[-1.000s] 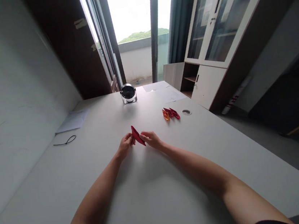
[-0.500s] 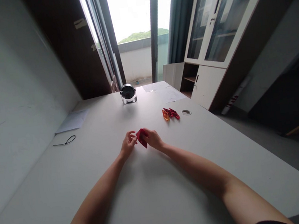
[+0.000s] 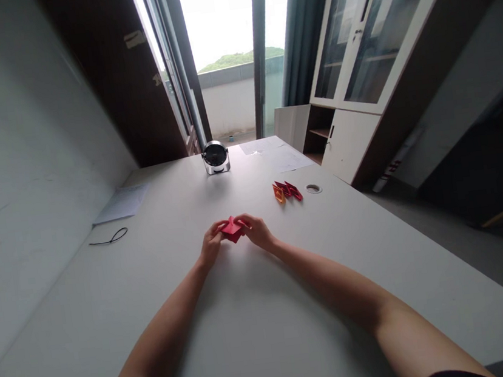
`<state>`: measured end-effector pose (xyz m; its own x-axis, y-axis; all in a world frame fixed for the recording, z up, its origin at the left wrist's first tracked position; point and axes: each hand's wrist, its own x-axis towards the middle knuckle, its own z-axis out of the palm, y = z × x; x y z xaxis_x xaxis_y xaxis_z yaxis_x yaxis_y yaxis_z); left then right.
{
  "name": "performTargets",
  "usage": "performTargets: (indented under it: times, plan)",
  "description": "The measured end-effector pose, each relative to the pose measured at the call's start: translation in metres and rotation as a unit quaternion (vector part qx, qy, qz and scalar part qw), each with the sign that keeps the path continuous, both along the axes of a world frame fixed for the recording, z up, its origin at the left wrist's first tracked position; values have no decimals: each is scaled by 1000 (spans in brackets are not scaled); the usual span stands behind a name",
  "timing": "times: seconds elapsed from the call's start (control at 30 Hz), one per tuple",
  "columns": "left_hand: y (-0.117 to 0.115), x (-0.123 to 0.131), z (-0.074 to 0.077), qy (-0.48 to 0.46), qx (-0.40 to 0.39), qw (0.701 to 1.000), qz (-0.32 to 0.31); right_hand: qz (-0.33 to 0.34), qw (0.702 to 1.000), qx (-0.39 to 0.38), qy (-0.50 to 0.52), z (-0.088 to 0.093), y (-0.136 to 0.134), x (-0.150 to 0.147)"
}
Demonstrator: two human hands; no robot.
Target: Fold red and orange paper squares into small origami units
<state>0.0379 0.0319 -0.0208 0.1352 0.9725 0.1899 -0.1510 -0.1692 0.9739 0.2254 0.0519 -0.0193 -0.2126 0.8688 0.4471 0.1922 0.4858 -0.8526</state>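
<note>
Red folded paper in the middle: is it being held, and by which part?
The left hand holds the red folded paper by its left end, the right hand by its right end.

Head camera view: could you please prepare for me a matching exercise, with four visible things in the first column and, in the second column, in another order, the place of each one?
Things
1. Red folded-paper piece
2. Thin black looped cord
3. Round black-and-silver device
4. Cluster of orange and red folded-paper pieces

Places
A. Beside the white-rimmed round hole
B. Near the far edge of the white table
C. Held between the left hand and the right hand
D. On the left, near the pale wall

Right pairs: 1-C, 2-D, 3-B, 4-A
</note>
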Motion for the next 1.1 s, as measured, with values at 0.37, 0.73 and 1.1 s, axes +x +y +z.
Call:
performTargets:
  times: [0.37,0.73,1.1]
  plan:
    - [2,-3,-1,-13,3,1000,22,30,996,-45,66,-5,5,0]
    - [0,1,-9,95,53,994,-17,9,998,-57,18,-7,6,-2]
    - [-2,1,-10,115,40,992,-26,8,999,-14,-33,1,-3,-2]
